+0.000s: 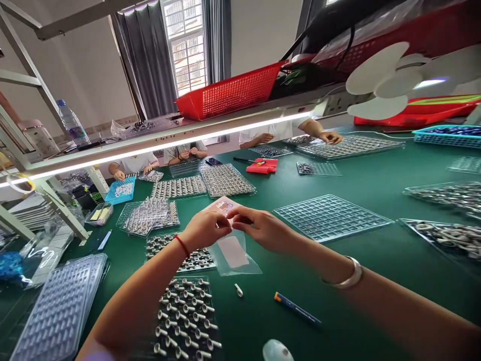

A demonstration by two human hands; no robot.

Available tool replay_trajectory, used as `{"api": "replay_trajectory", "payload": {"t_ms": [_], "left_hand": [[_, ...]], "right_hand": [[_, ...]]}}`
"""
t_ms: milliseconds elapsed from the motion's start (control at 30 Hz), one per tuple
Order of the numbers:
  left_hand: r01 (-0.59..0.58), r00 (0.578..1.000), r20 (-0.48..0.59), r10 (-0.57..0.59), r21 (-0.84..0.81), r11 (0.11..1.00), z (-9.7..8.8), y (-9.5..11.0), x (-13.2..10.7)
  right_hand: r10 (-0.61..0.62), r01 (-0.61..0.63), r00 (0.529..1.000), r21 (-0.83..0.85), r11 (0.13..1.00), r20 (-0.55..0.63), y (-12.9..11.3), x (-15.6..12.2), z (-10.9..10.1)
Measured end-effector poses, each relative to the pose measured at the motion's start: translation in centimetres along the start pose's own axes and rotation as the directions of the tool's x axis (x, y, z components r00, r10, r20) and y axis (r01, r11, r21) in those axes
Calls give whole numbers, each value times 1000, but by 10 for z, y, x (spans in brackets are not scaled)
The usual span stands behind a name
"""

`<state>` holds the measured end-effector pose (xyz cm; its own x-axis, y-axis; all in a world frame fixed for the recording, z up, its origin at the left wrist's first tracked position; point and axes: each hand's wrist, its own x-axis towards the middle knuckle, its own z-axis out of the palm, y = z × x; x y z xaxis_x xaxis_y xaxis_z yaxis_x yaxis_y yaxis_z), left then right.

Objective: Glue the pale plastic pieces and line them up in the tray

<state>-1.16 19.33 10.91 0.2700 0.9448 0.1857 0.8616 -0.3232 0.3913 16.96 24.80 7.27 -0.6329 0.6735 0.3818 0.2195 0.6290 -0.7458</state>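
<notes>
My left hand (205, 228) and my right hand (263, 228) meet above the green table (376, 260), both pinching the top of a small clear plastic bag (233, 253) that hangs down between them. A pale pink card (224, 204) shows just above the fingers. A red string circles my left wrist and a silver bangle my right. Under my left forearm lies a tray of small metal parts (186, 321).
An empty clear grid tray (330, 216) lies right of my hands. A blue pen (296, 309) and a small white piece (238, 290) lie near me. More filled trays (225, 179) cover the far table, where other people's hands work. A white fan (391, 80) hangs at upper right.
</notes>
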Motion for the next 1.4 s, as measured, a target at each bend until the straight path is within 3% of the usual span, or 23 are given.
{"api": "replay_trajectory", "payload": {"t_ms": [400, 600, 767, 933, 1167, 1400], "left_hand": [[-14, 1000, -25, 11, -95, 995, -2, 6, 1], [-79, 996, -40, 75, -107, 991, -6, 11, 4], [-68, 997, -50, 61, -135, 989, -6, 12, 5], [-19, 999, -30, 14, -172, 985, -1, 11, 9], [3, 999, 42, 7, -218, 976, 4, 15, 16], [-7, 1000, 23, 12, -185, 983, 9, 16, 20]], "right_hand": [[77, -59, 996, 371, 927, -36, 11, -1, 2], [131, -90, 990, 480, 873, -54, 14, -3, -2], [177, -100, 980, 552, 828, -89, 17, -9, -8], [181, -89, 978, 581, 809, -103, 22, -12, -10], [91, -25, 991, 547, 837, -94, 23, -16, 1], [63, 6, 991, 503, 864, -120, 27, -18, 0]]}}
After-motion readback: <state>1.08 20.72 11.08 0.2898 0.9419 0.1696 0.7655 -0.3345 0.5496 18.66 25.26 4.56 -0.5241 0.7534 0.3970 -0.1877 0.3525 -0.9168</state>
